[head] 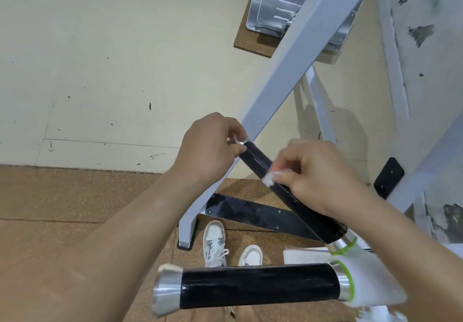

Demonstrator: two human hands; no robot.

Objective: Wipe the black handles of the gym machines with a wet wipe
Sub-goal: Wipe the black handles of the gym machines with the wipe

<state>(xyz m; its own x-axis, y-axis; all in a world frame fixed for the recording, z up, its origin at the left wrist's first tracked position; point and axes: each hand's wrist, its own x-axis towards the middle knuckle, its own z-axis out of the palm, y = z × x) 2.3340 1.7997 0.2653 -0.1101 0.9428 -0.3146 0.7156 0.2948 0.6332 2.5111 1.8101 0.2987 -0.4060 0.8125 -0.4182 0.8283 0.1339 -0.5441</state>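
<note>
The wiping of one grip is under way. The upper handle (pixel 255 158), a black sleeve running diagonally from the white frame beam (pixel 300 53) down toward the person, has both hands on it. The left hand (pixel 210 146) is curled round its far tip, fingertips pinching there. Something pale and shiny shows between them, and I cannot tell whether it is the metal end cap or a bit of tissue. The right hand (pixel 318 178) is closed lower down, thumb and fingers pinching the bunched white wet wipe (pixel 268 179) against the black surface about midway along. So the far end looks braced while the wipe works the sleeve. The next move probably calls for drawing the wipe along the full length, from the tip down to the silver collar with the green band (pixel 347 246). Turning it round the sleeve would also cover the underside, which is out of sight here. The lower handle (pixel 258 286) lies horizontal nearest the camera with no hand on it, so it would likely come afterwards. Below, the person's white shoes (pixel 215 241) stand on the brown floor (pixel 75 196).
</note>
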